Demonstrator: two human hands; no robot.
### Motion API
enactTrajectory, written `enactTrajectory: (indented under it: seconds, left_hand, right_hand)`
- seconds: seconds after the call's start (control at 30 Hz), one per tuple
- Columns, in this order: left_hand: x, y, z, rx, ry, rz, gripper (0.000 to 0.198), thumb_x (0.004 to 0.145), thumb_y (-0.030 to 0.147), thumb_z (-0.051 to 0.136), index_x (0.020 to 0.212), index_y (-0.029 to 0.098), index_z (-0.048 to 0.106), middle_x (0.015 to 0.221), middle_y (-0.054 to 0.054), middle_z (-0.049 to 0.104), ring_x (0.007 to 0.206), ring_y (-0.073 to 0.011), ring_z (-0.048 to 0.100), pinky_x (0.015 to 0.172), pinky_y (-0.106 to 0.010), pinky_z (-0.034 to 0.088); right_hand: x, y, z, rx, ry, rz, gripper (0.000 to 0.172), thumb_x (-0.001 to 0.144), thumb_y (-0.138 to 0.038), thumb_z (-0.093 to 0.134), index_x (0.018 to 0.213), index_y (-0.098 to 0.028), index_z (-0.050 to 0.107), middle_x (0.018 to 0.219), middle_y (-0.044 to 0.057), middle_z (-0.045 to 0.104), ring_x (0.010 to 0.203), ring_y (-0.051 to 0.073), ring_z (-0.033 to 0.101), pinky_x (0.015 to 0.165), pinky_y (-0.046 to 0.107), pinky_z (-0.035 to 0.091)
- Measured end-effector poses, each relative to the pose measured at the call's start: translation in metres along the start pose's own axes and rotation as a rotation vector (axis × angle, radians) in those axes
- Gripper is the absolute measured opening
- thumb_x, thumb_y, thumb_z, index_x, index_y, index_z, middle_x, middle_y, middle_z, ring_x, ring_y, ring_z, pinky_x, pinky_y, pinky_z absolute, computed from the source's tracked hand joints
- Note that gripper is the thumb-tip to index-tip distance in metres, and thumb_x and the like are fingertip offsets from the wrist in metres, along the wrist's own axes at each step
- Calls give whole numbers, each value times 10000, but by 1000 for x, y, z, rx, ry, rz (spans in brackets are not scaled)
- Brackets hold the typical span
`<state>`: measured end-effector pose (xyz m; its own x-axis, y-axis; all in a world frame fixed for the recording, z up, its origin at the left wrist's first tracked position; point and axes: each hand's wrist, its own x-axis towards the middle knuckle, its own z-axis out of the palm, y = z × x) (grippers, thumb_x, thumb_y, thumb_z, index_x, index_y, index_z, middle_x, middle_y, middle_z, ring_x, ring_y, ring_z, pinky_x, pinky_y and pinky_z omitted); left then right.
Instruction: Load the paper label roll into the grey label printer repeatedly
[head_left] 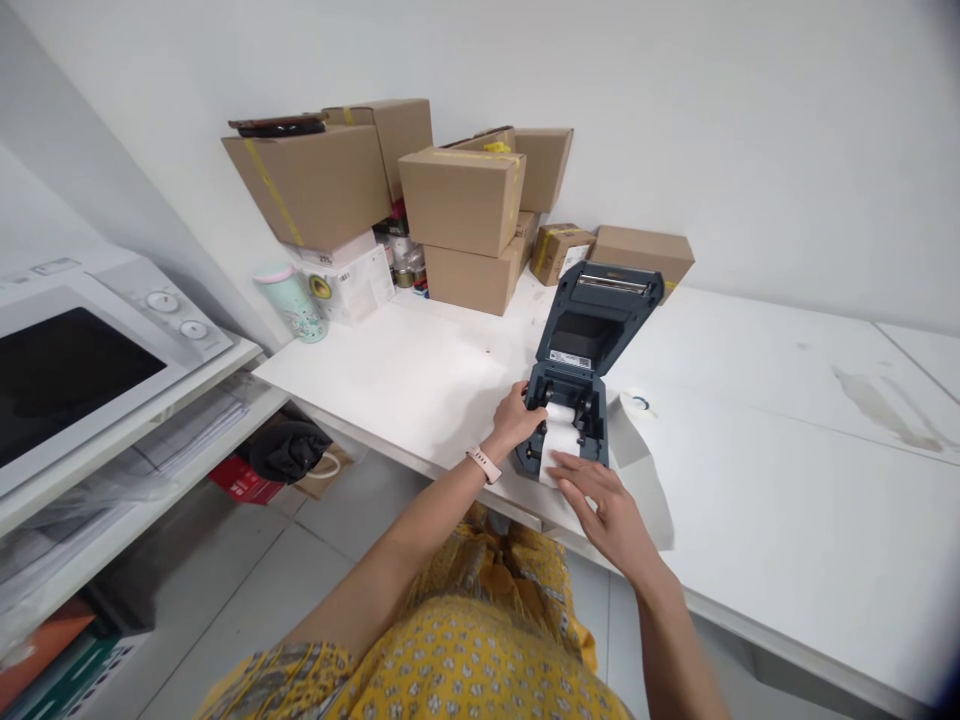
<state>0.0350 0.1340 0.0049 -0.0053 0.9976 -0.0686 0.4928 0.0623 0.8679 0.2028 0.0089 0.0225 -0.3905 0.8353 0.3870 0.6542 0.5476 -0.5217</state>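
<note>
A dark blue-grey label printer point(598, 430) stands at the front edge of the white table, its lid point(600, 315) raised. Inside it lies a white paper roll, and a strip of white paper point(559, 445) runs from it toward the front edge. My left hand point(514, 417) rests on the printer's left side, fingers bent round the rim, thumb reaching inward near the roll. My right hand point(600, 500) lies over the front of the printer with its fingers stretched out, the fingertips touching the paper strip.
Cardboard boxes point(461, 200) are stacked along the wall behind. A mint tumbler point(292, 303) stands by a white box point(352, 285) at the back left. A microwave point(82, 350) sits on the left shelf. Backing paper point(645, 480) lies right of the printer, near a small roll point(639, 402).
</note>
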Motion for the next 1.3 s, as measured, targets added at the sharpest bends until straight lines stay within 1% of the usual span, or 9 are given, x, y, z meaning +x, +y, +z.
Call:
enactTrajectory:
  seconds: [0.17,0.37,0.43,0.63,0.93,1.03,1.13,1.2,1.3]
  left_hand:
    - [0,1,0,11,18,5,558,753,267,617,1303,258,529,1265,-43,680,1141,-262,639,962,-358,482]
    - [1,1,2,20,32,5,551,754,247,607,1299,269,534,1256,-36,685,1149,-254,636,987,-357,471]
    - [1,0,2,27,34,8,546,757,251,603,1299,267,535,1248,-39,689,1147,-261,637,985,-362,472]
    - [0,-1,2,16,19,12,558,766,264,602,1319,261,525,1254,-45,686,1134,-268,642,969,-363,479]
    - [-5,6,-2,-28,-7,-1,567,766,267,613,1326,233,525,1249,-86,676,1128,-294,636,973,-399,471]
    - [-26,1,-2,-157,-12,61,626,796,321,634,1390,220,465,1307,-103,636,1185,-287,602,1026,-411,445]
    - [-55,-11,-1,-347,-40,161,836,739,401,750,1466,229,372,1411,-114,562,1298,-304,522,1097,-435,404]
    - [-69,-18,-1,-434,-74,156,912,710,445,790,1481,226,355,1425,-131,546,1329,-328,495,1121,-464,385]
    - [-78,-26,-2,-513,-119,118,973,684,448,822,1500,235,337,1447,-140,523,1351,-340,473,1148,-479,357]
  right_hand:
    - [21,-1,0,-83,-36,51,321,1029,-360,333,1021,-244,633,1349,81,635,1251,287,566,884,449,494]
    - [27,-1,7,-164,-65,82,306,1018,-404,353,1008,-248,617,1318,55,657,892,248,595,836,447,480]
    - [25,-2,8,-182,-68,92,307,1011,-423,376,1024,-246,627,1321,57,656,934,259,591,849,454,471]
    - [15,-1,14,-218,-26,44,307,1006,-431,415,1149,-235,604,1420,75,586,1352,291,464,1057,502,349]
    - [10,-7,17,-253,-15,7,318,991,-416,470,1200,-206,587,1411,120,590,1318,292,529,1073,515,355]
    - [-1,-20,10,-236,-26,-52,337,972,-397,524,1248,-213,583,1382,118,614,1275,292,572,1102,553,343]
    - [-5,-29,-18,-94,-62,-124,314,955,-363,571,1254,-271,601,1321,65,663,1225,250,613,1092,517,410]
    - [11,-25,-46,-7,75,-116,288,948,-324,584,1231,-290,626,1303,48,672,1207,228,620,1047,466,475]
    - [70,1,-90,-84,536,-68,298,950,-347,572,1224,-253,641,1308,85,659,1246,257,578,1047,492,460]
